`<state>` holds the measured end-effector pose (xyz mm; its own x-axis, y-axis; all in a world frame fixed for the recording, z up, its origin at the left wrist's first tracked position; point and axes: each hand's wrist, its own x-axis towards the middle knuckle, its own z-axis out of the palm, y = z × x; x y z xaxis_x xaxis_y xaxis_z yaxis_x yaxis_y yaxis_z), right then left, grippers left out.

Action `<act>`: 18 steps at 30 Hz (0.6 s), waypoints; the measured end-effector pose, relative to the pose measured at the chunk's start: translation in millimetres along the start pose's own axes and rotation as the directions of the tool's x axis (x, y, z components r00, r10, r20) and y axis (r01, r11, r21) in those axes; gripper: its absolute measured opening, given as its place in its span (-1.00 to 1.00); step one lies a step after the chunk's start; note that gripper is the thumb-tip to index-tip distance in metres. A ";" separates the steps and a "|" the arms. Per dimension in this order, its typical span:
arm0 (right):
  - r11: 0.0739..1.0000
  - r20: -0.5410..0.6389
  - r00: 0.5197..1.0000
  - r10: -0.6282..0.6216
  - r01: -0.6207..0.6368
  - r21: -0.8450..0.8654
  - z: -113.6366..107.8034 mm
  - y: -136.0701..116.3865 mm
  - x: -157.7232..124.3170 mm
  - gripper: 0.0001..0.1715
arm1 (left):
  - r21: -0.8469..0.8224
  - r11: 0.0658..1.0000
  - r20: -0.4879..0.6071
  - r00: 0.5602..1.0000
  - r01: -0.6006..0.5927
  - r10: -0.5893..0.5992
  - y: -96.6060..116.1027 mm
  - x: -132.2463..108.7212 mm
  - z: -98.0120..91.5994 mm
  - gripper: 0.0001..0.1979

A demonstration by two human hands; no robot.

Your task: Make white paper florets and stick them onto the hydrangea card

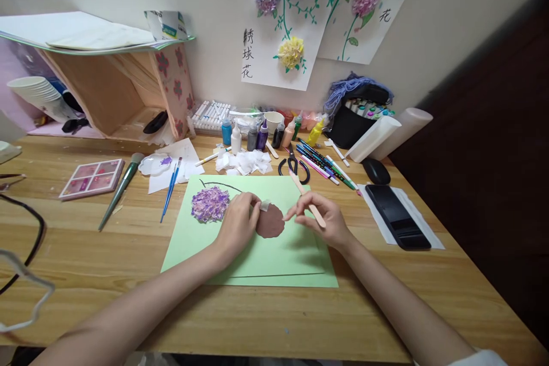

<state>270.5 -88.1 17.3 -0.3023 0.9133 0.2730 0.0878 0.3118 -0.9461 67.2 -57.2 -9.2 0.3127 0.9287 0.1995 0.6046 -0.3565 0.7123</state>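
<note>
A brown disc [271,223] with an uneven edge lies on light green paper [295,266]. My left hand [240,220] rests on the paper at the disc's left, thumb and fingers closed on a small piece of white paper [265,205] at its upper edge. In my right hand [323,217] is a wooden craft stick [315,206], slanting across the fingers, while a fingertip reaches the disc's right side. Left of my left hand, a purple and white paper flower [210,204] sits beneath a thin dark curved line drawn on the green paper.
Behind the green paper are torn white paper bits [244,162], black scissors [293,167], paint bottles [262,136] and several pens [321,163]. A phone [397,214] lies at the right. Brushes [122,189] and a pink palette [92,178] are at the left.
</note>
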 end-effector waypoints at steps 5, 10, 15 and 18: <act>0.999 0.001 1.000 0.011 -0.011 -0.037 3.5 1.5 0.4 -0.47 | 0.026 1.000 -0.001 1.000 -0.016 0.016 -1.3 1.0 0.7 -0.87; 0.988 -0.084 0.996 -0.038 0.025 -0.155 5.4 5.5 1.2 -0.38 | 0.027 1.000 -0.007 1.000 -0.010 0.010 -4.3 1.0 4.1 -0.87; 0.977 -0.180 0.983 0.031 -0.068 -0.203 4.7 13.4 1.6 -0.54 | -0.009 1.000 -0.005 1.000 0.010 -0.010 -4.4 1.0 5.0 -0.87; 0.988 -0.194 0.980 0.050 -0.076 -0.132 5.9 19.4 2.4 -0.53 | -0.049 0.999 -0.006 1.000 0.022 -0.023 -2.5 0.4 3.8 -0.88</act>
<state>265.9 -81.4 -1.5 -0.1076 0.9611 0.2543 0.2356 0.2732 -0.9327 68.6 -56.3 -13.4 0.2941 0.9372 0.1875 0.5750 -0.3302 0.7486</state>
